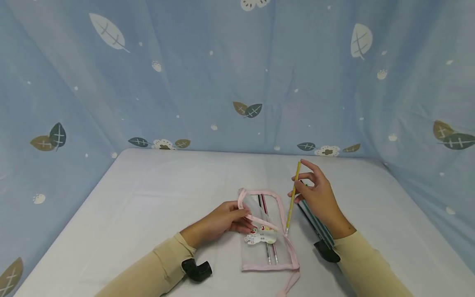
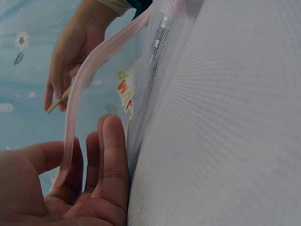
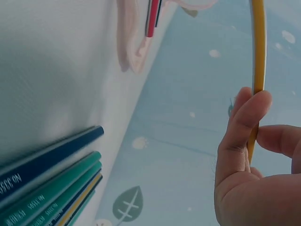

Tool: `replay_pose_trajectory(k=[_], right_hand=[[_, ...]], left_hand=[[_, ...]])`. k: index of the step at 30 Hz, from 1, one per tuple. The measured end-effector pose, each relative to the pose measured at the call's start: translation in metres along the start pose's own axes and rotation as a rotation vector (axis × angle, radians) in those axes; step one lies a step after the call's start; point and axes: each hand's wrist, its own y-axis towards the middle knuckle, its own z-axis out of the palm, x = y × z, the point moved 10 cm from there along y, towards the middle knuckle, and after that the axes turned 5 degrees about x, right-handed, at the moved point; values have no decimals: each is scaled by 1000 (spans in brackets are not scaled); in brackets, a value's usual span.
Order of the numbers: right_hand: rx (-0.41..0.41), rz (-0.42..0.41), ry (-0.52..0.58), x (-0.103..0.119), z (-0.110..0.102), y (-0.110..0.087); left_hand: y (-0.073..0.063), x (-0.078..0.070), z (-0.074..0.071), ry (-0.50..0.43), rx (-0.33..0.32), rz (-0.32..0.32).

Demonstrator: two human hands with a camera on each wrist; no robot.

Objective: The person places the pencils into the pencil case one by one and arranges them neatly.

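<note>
My left hand (image 1: 226, 218) pinches the pink-trimmed mouth edge of a see-through mesh pencil pouch (image 1: 269, 267), holding its upper layer lifted. A red pencil (image 1: 264, 203) and a dark pencil (image 1: 259, 200) lie lengthwise inside, under a "JUMP" cartoon patch (image 1: 261, 235). Between thumb and fingers, my right hand (image 1: 317, 196) holds a yellow pencil (image 1: 292, 198) steeply slanted; its eraser end points down by the pouch's right edge. In the right wrist view the yellow pencil (image 3: 258, 47) extends past the fingertips. The left wrist view shows the pink trim (image 2: 75, 103) between my left thumb and fingers.
Beneath my right forearm lies a bunch of pencils (image 1: 315, 220); in the right wrist view it includes a navy pencil (image 3: 56, 148) and several green ones. A pink strap (image 1: 291, 284) trails from the pouch's lower right corner. A leaf-patterned blue curtain (image 1: 208, 82) hangs behind the white table (image 1: 148, 222).
</note>
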Motion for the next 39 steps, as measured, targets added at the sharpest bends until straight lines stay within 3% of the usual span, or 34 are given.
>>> replay_pose_trajectory(k=[6,19,39], right_hand=[[5,25,6,-4,6,2],[67,78,-110,-15,21,0],[184,128,-61,-29,37,-3]], left_hand=[[1,-1,0,-2,14,9],[0,1,2,-6,22,8],[1,-1,4,-6,20,19]])
